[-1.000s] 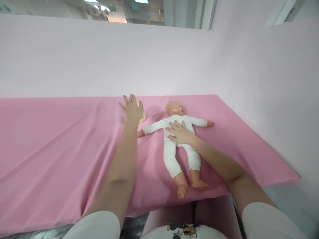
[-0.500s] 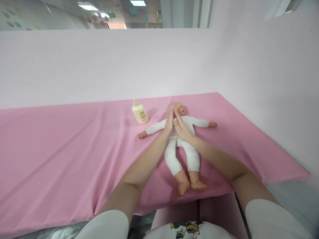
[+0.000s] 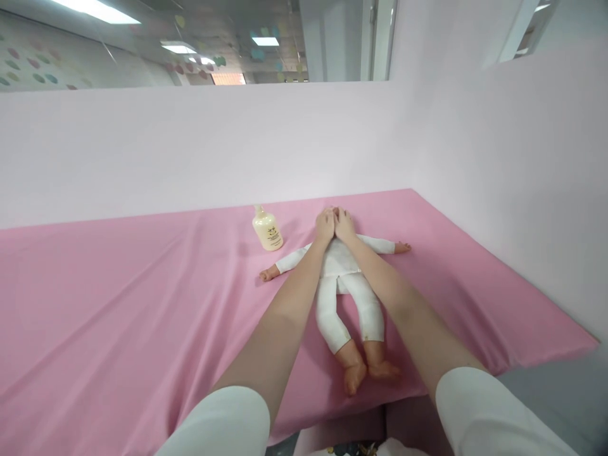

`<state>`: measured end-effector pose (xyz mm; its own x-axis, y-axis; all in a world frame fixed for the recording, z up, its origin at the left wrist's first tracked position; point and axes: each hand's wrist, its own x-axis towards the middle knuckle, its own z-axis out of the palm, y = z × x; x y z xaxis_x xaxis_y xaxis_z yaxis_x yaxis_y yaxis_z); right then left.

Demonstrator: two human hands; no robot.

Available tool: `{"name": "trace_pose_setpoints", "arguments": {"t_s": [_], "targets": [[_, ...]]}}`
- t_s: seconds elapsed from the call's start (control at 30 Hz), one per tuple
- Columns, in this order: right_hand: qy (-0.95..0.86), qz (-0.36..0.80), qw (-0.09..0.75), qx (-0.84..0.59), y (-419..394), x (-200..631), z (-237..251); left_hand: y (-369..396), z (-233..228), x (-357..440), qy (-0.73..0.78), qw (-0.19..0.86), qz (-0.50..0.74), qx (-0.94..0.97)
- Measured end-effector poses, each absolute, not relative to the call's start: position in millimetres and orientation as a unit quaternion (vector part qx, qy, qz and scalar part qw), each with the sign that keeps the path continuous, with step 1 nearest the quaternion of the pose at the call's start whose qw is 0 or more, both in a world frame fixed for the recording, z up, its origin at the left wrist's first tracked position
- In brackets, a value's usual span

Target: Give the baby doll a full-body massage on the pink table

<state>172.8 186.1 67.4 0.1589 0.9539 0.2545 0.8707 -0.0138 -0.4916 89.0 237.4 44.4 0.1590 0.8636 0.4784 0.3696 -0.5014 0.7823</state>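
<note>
A baby doll [image 3: 339, 259] in a white outfit lies on its back, arms spread, with its bare feet towards me. Both hands rest side by side over the doll's head, covering its face almost completely. My left hand [image 3: 325, 225] lies on the left part of the head and my right hand [image 3: 344, 224] on the right part, close together near the thumbs. Their fingers curve over the head without visibly gripping it, and the fingertips are partly hidden. Left of the doll's head stands a cream-coloured pump bottle [image 3: 268, 230] with a printed face and small text.
A pink sheet [image 3: 118, 316] with folds covers the table. Behind it rises a pale wall [image 3: 190, 145] with a window or mirror pane [image 3: 237, 57] along its top. Another pale wall [image 3: 513, 190] bounds the right side.
My hands, earlier pressed palm to palm above the doll's chest, have moved forward and settled over its head, hiding the face. The view has tilted up slightly.
</note>
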Motion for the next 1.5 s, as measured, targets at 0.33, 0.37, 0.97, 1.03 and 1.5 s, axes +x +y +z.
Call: {"name": "trace_pose_setpoints", "arguments": {"t_s": [0.33,0.37,0.97,1.03,1.5], "targets": [[-0.772,-0.001,0.234,-0.591,189.1,169.6,66.6,242.4,6.7,51.6,0.470,0.297,0.535,0.636],[-0.775,0.009,0.251,-0.580,193.1,172.9,63.3,243.2,5.5,51.3,0.454,0.291,0.543,0.644],[-0.713,0.191,0.369,-0.565,213.9,210.6,19.8,255.9,-7.8,53.2,0.346,0.273,0.546,0.713],[-0.747,0.156,0.355,-0.540,212.3,209.3,24.4,255.9,-6.7,51.7,0.323,0.261,0.549,0.725],[-0.673,0.268,0.413,-0.552,223.4,212.9,9.1,267.7,-20.6,55.2,0.377,0.281,0.558,0.684]]}}
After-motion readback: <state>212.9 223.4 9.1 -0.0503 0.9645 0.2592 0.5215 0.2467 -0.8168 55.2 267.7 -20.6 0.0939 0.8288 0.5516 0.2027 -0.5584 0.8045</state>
